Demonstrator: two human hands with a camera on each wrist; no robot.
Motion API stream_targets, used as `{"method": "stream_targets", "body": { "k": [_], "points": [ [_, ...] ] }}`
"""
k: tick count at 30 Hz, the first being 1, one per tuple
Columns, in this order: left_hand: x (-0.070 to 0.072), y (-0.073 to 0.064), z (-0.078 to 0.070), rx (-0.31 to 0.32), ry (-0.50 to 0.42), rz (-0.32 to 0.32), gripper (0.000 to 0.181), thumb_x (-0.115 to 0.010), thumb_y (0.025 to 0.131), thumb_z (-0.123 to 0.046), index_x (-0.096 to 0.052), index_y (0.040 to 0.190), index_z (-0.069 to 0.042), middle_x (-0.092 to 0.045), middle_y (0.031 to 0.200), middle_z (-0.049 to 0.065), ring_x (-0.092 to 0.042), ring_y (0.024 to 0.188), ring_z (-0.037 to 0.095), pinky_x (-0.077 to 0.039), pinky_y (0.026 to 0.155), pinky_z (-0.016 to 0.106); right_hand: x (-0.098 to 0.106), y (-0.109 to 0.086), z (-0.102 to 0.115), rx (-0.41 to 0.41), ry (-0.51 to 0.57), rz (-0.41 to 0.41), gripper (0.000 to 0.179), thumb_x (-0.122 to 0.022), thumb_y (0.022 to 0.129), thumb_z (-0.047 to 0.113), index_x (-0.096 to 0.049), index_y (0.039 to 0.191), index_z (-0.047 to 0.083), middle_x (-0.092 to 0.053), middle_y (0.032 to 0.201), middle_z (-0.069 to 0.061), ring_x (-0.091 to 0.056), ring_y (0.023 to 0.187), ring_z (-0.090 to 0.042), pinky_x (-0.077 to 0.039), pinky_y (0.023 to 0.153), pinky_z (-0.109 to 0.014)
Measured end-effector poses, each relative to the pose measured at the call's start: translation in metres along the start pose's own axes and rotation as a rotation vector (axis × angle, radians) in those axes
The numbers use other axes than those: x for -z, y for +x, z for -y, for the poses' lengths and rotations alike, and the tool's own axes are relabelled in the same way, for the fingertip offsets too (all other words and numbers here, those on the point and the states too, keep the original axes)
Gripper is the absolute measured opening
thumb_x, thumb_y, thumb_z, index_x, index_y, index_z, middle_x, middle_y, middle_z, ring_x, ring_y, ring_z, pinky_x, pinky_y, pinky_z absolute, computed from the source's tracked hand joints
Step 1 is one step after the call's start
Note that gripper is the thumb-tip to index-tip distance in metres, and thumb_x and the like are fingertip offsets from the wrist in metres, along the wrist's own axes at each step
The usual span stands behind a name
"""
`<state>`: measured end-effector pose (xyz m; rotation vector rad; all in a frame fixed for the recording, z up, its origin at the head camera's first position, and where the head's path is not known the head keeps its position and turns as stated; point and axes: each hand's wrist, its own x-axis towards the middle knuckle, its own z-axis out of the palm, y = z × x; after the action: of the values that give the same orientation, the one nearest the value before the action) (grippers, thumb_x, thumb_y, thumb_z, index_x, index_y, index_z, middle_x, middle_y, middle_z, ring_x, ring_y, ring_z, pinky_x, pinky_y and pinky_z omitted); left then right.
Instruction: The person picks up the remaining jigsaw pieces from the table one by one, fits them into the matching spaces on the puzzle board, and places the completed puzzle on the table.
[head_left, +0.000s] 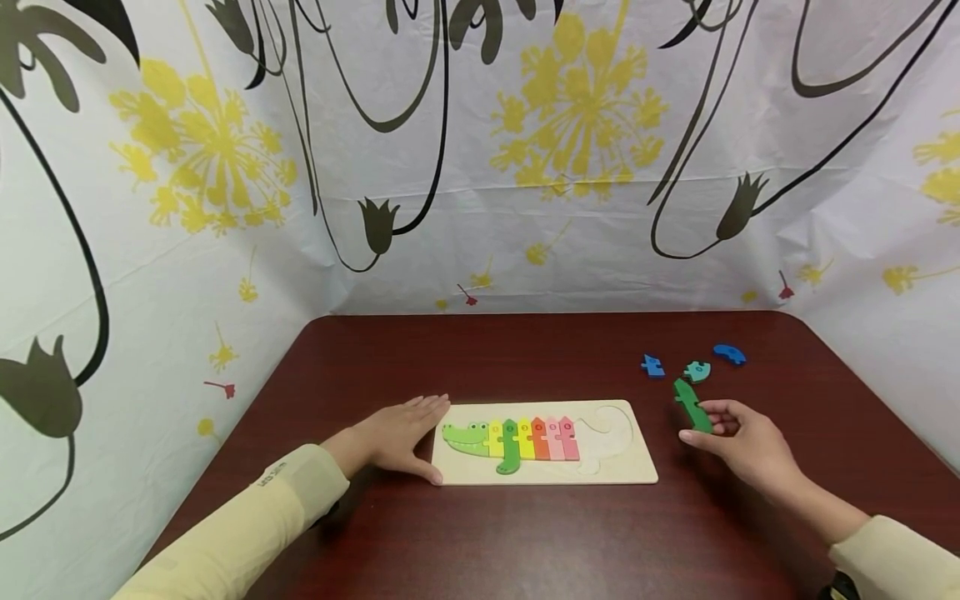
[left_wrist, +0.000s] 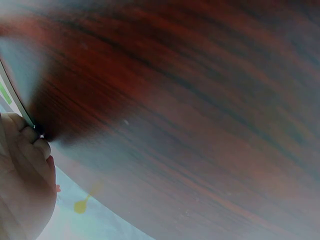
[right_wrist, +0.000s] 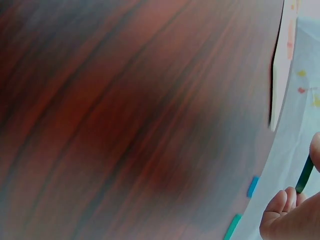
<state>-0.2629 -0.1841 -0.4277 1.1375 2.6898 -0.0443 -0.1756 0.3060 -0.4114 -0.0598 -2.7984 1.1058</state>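
A pale wooden puzzle board (head_left: 622,467) lies on the table, with a crocodile partly filled in. Its light green head (head_left: 467,439) and several yellow, orange, pink and green body pieces (head_left: 539,439) sit in the recess; the tail outline at the right is bare. My left hand (head_left: 401,435) rests at the board's left edge, fingers extended and thumb near the lower corner. To the right of the board, my right hand (head_left: 750,442) pinches a dark green puzzle piece (head_left: 688,403) between thumb and fingers. In the right wrist view only a thin side of that green piece (right_wrist: 304,175) shows.
Beyond the right hand lie a teal piece (head_left: 697,372), a small blue piece (head_left: 652,366) and a curved blue piece (head_left: 729,354). The dark red-brown table (head_left: 510,542) ends at the back against a patterned white cloth (head_left: 465,167).
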Motion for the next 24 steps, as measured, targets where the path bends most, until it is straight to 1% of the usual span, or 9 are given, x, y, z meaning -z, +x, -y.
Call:
{"method": "stream_targets", "body": {
  "k": [6,14,20,24],
  "points": [
    [-0.001,0.0,0.001,-0.005,0.0,-0.007,0.122,-0.041,0.072,-0.09,-0.012,0.156,-0.007,-0.01,0.162,0.006,-0.01,0.147,0.02,-0.015,0.117,0.034,-0.011,-0.002,0.012,0.005,0.035,0.039,0.066,-0.075,0.085,0.038,-0.052,0.127,-0.007,-0.059,0.099,-0.012,-0.051,0.088,-0.022,-0.046,0.058,-0.025],
    [-0.001,0.0,0.001,-0.004,-0.005,-0.009,0.122,-0.042,0.072,-0.089,-0.013,0.156,-0.006,-0.011,0.162,0.006,-0.01,0.147,0.02,-0.015,0.117,0.034,-0.028,-0.005,0.029,0.0,0.061,0.071,0.064,-0.076,0.085,0.037,-0.054,0.127,-0.006,-0.059,0.1,-0.011,-0.051,0.091,-0.023,-0.045,0.062,-0.027],
    [0.0,0.0,-0.001,0.003,-0.001,-0.002,0.122,-0.041,0.072,-0.09,-0.012,0.156,-0.007,-0.011,0.162,0.005,-0.01,0.147,0.019,-0.015,0.117,0.034,-0.039,-0.006,0.041,0.012,0.093,0.065,0.059,-0.079,0.083,0.029,-0.056,0.123,-0.007,-0.06,0.097,-0.011,-0.052,0.087,-0.023,-0.045,0.059,-0.025],
    [0.001,0.0,-0.001,0.005,-0.002,0.0,0.122,-0.042,0.072,-0.09,-0.012,0.156,-0.007,-0.011,0.162,0.005,-0.01,0.147,0.019,-0.014,0.117,0.033,-0.046,-0.007,0.047,0.021,0.116,0.058,0.059,-0.081,0.081,0.029,-0.057,0.12,-0.008,-0.061,0.095,-0.011,-0.053,0.085,-0.022,-0.045,0.058,-0.024]
  ]
}}
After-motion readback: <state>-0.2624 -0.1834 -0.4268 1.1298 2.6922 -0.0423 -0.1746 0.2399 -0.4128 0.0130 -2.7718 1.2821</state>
